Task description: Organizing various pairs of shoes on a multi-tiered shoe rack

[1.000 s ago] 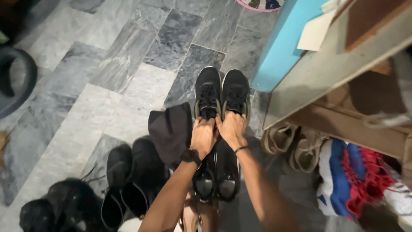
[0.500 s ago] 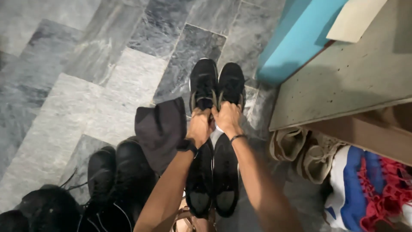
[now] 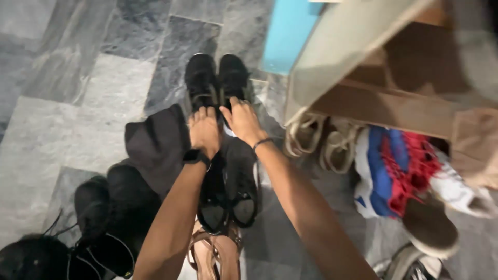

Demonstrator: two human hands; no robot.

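Both hands on a pair of black sneakers on the grey tile floor.

The left hand (image 3: 204, 132) has its fingers curled down over the heel opening of the left sneaker (image 3: 201, 82), pinching its collar. The right hand (image 3: 242, 120) rests on the right sneaker (image 3: 233, 78), fingers bent and partly spread on the collar; whether they are closed on it cannot be told. The sneakers stand side by side, touching, toes pointing away, black with dark laces and a pale sole edge, blurred. They sit on the floor (image 3: 78, 103) just beside the blue corner of the shelf (image 3: 332, 57). Black slip-ons (image 3: 228, 192) lie under the wrists. A dark cloth (image 3: 155, 145) lies just left of the left hand.
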